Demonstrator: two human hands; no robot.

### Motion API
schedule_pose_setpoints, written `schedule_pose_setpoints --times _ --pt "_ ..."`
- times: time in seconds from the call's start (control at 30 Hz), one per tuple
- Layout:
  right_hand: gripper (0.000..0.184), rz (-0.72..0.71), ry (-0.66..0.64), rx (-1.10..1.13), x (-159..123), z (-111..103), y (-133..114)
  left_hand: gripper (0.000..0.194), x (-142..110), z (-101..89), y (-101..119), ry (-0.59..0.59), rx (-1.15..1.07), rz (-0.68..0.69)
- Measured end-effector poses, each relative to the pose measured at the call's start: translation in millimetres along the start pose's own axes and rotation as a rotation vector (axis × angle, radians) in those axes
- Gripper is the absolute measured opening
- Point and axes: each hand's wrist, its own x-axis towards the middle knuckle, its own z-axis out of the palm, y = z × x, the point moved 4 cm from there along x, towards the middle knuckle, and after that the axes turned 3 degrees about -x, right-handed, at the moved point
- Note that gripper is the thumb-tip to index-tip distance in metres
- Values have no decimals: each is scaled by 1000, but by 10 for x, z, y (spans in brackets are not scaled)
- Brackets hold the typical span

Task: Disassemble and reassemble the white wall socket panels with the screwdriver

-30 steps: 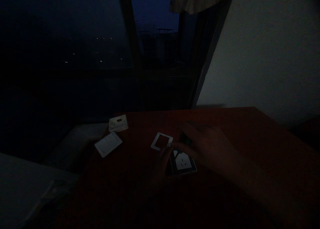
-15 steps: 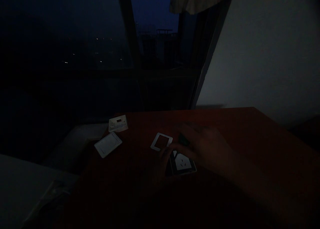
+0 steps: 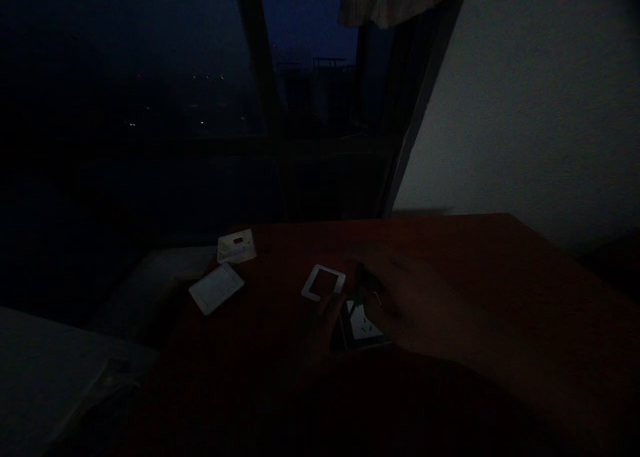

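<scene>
In the dim head view, a wall socket (image 3: 361,324) with a white slotted face and dark surround lies on the red-brown table. My left hand (image 3: 320,324) is at its left side, fingers closed against its edge. Above the socket, my right hand (image 3: 403,294) is wrapped round the dark green handle of a screwdriver (image 3: 367,278). Its shaft slants down to the socket's upper left part; whether the tip meets a screw is too dark to tell. A white square frame (image 3: 309,290) lies just beyond my left fingertips.
A white mounting box (image 3: 237,247) and a white cover plate (image 3: 216,288) lie at the left of the table (image 3: 450,234). Behind stands a dark window (image 3: 320,147) with a curtain (image 3: 400,0). A pale wall (image 3: 530,110) is at the right.
My right hand has turned around the screwdriver handle, and its fingers now cover more of the socket's right side. My left hand has stayed almost in place.
</scene>
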Motion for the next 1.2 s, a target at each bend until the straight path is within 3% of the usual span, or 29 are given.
schedule_pose_setpoints --times 0.2,0.27,0.4,0.53,0.6,0.67,0.8,0.9,1.0,1.2 --pt "29 61 -26 -219 14 26 -41 92 -1 3 3 -14 -11 -16" --pt "31 87 -33 -232 13 16 -48 93 -5 -5 5 -8 0 -14" --pt "51 31 -30 -71 -10 -15 -78 89 -14 -9 12 1 -15 2" --pt "38 64 -28 -166 -2 -8 -43 93 -10 -4 9 -9 5 -9" --pt "40 119 -19 -248 6 -8 -11 96 -5 1 0 -13 13 -13" --pt "42 133 -8 -201 4 -15 6 97 -1 2 -5 -11 16 -10" --pt "49 19 -14 56 -15 -11 -1 91 -1 8 -2 -16 20 18" --pt "35 78 9 -50 0 12 52 94 -1 19 -18 -8 22 8" --pt "34 172 23 -188 19 24 84 99 2 33 -43 -8 13 -17" --pt "44 56 22 14 -3 17 -22 91 0 28 -39 -8 1 23"
